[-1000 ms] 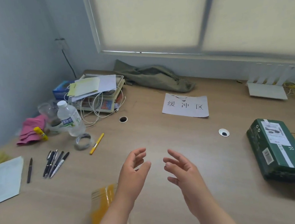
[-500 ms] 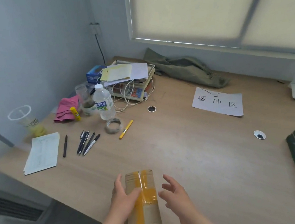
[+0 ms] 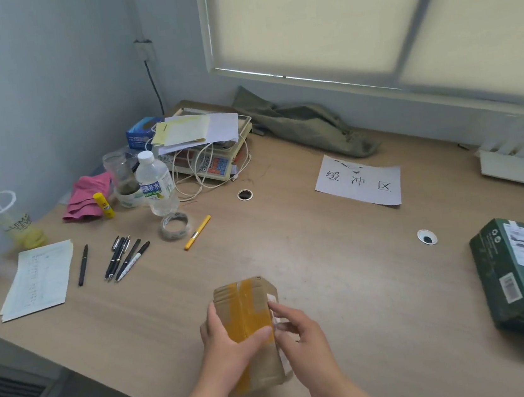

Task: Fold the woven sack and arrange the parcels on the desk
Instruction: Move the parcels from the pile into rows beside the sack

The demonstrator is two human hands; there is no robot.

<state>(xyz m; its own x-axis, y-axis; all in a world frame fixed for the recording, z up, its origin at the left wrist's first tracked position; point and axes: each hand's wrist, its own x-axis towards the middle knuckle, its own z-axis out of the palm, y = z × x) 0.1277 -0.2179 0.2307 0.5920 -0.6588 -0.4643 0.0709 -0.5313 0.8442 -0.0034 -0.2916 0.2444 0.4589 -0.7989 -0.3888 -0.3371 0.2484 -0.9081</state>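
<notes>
- The cardboard parcel (image 3: 248,328), banded with yellow tape, sits at the near edge of the desk (image 3: 328,262), close to where the top drops off toward the floor.
- The left hand (image 3: 231,350) wraps its left side with the thumb laid across the tape, grasping it; the right hand (image 3: 299,335) has curled fingertips touching the parcel's right face, beside a white label.
- Bare wood lies open ahead of the parcel and to its right, up to the green parcel (image 3: 523,271) near the right edge.
- The olive woven sack (image 3: 304,124) lies crumpled at the back under the window, well apart from the hands.
- Pens (image 3: 122,258), a tape roll (image 3: 175,225) and a paper sheet (image 3: 38,280) crowd the left side.
- Half a second ago the right hand hung open beside the parcel; now it touches it, and the parcel stands further onto the desk.
</notes>
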